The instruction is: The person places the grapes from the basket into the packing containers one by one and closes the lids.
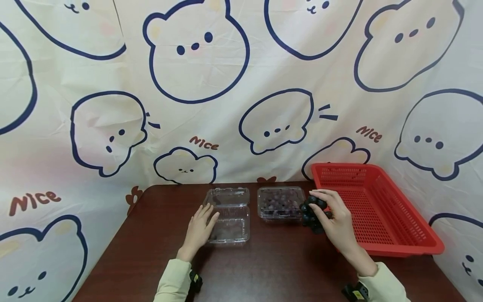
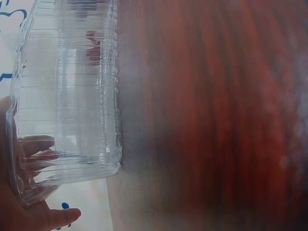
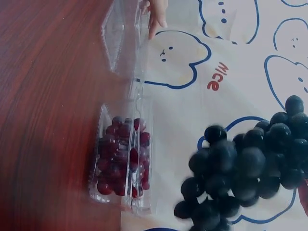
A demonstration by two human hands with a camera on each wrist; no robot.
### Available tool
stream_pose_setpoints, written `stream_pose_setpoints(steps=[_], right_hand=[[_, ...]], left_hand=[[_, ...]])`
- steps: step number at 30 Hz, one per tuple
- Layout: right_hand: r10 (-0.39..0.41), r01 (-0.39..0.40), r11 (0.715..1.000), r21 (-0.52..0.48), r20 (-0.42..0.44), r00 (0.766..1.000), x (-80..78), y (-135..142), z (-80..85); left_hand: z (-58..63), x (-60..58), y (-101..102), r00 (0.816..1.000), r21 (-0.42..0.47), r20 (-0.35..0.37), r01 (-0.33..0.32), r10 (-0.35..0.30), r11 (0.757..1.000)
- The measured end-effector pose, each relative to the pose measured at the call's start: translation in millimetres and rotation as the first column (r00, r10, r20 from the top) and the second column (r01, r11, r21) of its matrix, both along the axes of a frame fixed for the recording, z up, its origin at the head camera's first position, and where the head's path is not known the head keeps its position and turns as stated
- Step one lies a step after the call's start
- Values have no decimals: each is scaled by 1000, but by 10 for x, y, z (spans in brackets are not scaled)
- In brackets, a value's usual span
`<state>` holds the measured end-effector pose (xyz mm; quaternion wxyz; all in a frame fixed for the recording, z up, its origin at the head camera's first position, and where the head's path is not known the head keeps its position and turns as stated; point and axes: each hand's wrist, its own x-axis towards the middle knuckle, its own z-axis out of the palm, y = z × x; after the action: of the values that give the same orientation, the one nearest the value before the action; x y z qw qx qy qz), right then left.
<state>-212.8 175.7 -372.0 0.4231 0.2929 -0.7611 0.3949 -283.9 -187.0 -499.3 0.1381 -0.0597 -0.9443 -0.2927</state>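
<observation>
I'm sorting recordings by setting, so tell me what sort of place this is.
Likely a staged indoor work corner: a bear-print sheet hangs right behind a brown table, on which an open box is set out.

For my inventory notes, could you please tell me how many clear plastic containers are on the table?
2: an open container at the left hand, and a closed container of red grapes between it and the red basket. None looks hidden.

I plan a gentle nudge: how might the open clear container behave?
The open clear container is probably light, being empty thin plastic. Its ribbed walls would likely flex if squeezed. Spread open on the table, it seems likelier to slide than tip.
</observation>
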Motion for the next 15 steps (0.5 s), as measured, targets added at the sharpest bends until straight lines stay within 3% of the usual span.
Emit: stream_pose_setpoints(steps=[8,15], right_hand=[[52,-52,998,24,12,999,-165,-49,-201],[83,-83,995,60,2,997,-186,-186,-228]], left_hand=[[-18,6,-4,1000,-5,-17,-8,8,1000],[8,12,-3,1000,-2,-14,4,-4,1000]])
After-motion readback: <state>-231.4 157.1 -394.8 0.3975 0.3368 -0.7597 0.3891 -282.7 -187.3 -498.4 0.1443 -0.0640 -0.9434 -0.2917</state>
